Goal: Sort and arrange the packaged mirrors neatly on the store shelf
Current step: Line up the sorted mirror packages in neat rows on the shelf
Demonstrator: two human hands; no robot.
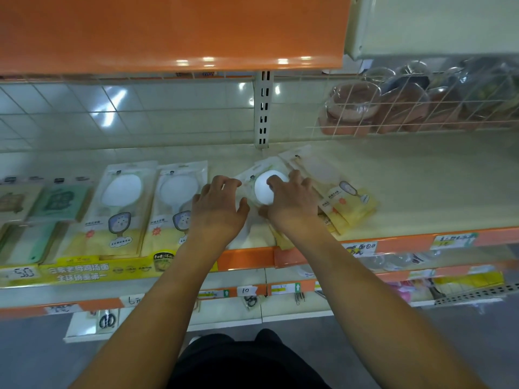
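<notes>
Both forearms reach over the shelf's orange front edge (247,258); bare shelf lies open to the right. The left hand (217,206) and right hand (290,204), fingers spread and not closed, press flat on a packaged mirror (264,189) atop a loose pile (345,200). Two packaged mirrors (123,209) lie squared just left; a wire basket (415,108) hangs behind.

Glossy clear plastic mirror packets (127,209); wire mesh basket (393,108)

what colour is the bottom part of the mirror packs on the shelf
Yellow, on the mirror packs; the head view, the only one, shows it.
</notes>
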